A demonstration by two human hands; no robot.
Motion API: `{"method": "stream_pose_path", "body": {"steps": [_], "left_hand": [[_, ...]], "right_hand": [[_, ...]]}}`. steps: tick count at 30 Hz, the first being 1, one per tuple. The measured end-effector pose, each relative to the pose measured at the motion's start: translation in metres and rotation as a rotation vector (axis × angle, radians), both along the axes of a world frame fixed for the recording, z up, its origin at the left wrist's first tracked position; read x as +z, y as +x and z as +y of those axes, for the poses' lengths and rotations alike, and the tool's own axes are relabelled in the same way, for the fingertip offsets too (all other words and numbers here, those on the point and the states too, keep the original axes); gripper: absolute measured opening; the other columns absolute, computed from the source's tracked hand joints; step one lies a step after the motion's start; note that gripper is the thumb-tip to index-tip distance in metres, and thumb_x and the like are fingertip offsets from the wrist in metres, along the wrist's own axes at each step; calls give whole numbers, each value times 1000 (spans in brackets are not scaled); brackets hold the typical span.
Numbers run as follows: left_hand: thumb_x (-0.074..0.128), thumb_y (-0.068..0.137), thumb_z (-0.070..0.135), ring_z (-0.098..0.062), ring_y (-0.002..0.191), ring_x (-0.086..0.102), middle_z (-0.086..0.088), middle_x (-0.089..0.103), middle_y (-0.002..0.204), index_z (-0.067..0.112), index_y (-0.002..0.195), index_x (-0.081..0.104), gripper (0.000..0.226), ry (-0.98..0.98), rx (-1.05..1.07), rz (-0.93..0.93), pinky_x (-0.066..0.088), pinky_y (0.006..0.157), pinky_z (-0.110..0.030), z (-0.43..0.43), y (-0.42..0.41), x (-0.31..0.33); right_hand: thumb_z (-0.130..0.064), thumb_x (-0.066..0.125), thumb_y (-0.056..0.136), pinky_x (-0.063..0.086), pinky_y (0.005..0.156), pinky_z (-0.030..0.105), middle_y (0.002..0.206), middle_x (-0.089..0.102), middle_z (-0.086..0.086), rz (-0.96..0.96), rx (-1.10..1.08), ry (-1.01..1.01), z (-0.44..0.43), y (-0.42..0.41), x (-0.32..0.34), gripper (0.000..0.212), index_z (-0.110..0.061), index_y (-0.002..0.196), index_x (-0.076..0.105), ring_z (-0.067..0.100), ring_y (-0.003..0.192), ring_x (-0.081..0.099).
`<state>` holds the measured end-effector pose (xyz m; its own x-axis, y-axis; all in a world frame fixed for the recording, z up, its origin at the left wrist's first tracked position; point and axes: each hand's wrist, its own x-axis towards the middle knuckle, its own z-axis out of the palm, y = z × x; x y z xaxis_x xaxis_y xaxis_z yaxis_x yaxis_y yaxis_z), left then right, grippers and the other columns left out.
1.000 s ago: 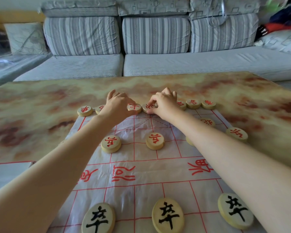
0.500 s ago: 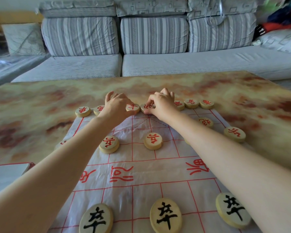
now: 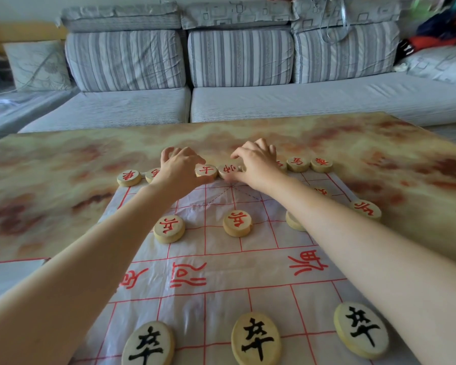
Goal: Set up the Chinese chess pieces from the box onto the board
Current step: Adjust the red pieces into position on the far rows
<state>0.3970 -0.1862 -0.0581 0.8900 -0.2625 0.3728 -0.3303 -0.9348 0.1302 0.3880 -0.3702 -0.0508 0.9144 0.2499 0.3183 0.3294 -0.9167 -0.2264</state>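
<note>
The board [image 3: 248, 275] is a white plastic sheet with red lines, spread on a marbled table [image 3: 63, 185]. Red pieces line its far row. My left hand [image 3: 179, 167] reaches there with curled fingers, its thumb and forefinger at the edge of a red advisor piece [image 3: 206, 171]. Right beside it, my right hand [image 3: 257, 164] pinches the red general piece [image 3: 230, 169]. Red soldiers [image 3: 237, 223] stand mid-board, and three black soldiers [image 3: 256, 338] stand near me. My arms hide some pieces.
A striped grey sofa [image 3: 237, 101] runs along the table's far side. A pale flat object with a red line [image 3: 8, 277] lies at the left edge. More red pieces sit at the far row's ends [image 3: 129, 177] [image 3: 321, 165].
Both hands stay at the far row on the same two middle pieces, with only small finger shifts. No other piece has moved.
</note>
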Motion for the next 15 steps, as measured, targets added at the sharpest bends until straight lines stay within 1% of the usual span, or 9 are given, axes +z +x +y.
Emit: {"method": "stream_pose_path", "body": {"steps": [1,2,4,5,7,10,13,15], "left_hand": [[62,77,50,-22,125,40,-2,55,126,21,114,62,47,-5,-3,-9,13,110,-38,0,-1,1],[62,78,48,-22,125,40,-1,54,127,22,115,61,46,-12,-13,-16,14,110,-38,-1,-2,3],[62,80,43,-21,126,40,0,54,128,24,116,61,41,-24,-50,-13,14,108,-37,-8,-2,6],[62,80,41,-20,125,41,2,54,129,25,116,60,39,-26,-76,-1,15,108,-37,-15,-3,8],[62,82,37,-20,125,42,2,54,130,27,116,60,35,-45,-135,31,20,107,-39,-34,-5,11],[63,83,27,-23,125,44,-1,55,130,22,118,59,35,-80,-197,72,28,106,-38,-63,-8,16],[60,83,16,-25,116,52,-3,61,124,23,121,57,38,-75,-198,125,35,104,-37,-81,-8,18],[57,83,12,-25,112,55,-2,61,124,25,121,57,40,-67,-212,167,36,103,-35,-86,-8,17]], "right_hand": [[-53,62,79,22,90,33,127,52,0,15,-6,54,-8,-2,6,52,-22,120,58,25,120,33],[-49,62,80,25,94,34,126,54,-1,24,-16,124,-18,-3,13,47,-24,119,59,25,121,34],[-37,64,83,30,101,37,122,60,-1,49,-58,211,-46,-4,22,35,-26,116,62,26,120,37],[-30,65,84,31,104,36,121,61,0,78,-84,219,-60,-4,24,32,-26,115,63,25,121,38],[-21,65,84,30,105,32,124,59,5,149,-126,203,-81,-6,21,33,-27,116,63,25,125,39],[-18,64,85,30,103,26,126,47,11,194,-163,185,-90,-11,14,35,-30,118,63,28,124,41],[-22,62,87,25,105,28,127,43,10,183,-169,123,-90,-12,11,33,-34,118,63,33,124,37],[-24,60,88,23,105,30,128,42,9,195,-157,105,-89,-14,11,31,-34,118,63,35,123,34]]}}
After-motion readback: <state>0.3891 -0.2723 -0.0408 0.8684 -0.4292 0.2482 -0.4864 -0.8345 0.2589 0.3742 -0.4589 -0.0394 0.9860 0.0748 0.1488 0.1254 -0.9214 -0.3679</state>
